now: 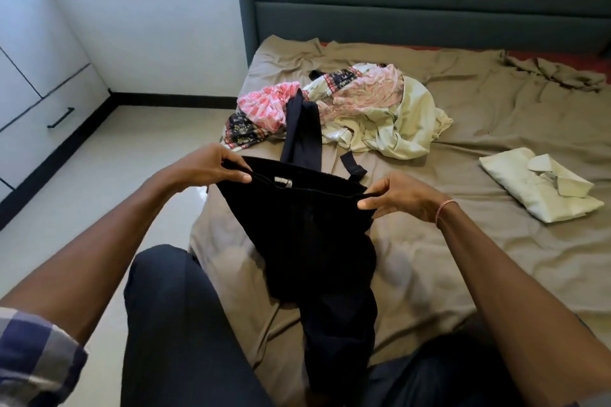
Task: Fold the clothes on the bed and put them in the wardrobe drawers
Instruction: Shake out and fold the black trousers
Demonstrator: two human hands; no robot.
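Observation:
A black garment (304, 235) hangs above the bed, held up by its top edge, where a white label shows. My left hand (211, 165) pinches the left end of that edge and my right hand (400, 198) pinches the right end. Its lower part drapes down onto the sheet by my legs. A pile of unfolded clothes (357, 106) lies further up the bed: pink patterned pieces, a pale cream shirt and a dark navy piece (302, 132). A folded cream shirt (539, 185) rests on the right of the bed. White wardrobe drawers (39, 122) with a black handle stand at the left.
The bed (496, 109) has a wrinkled brown sheet and a grey-green padded headboard (413, 0). A strip of pale tiled floor (109, 175) runs between bed and wardrobe. My dark-trousered knee (172, 324) is at the bed's near left edge.

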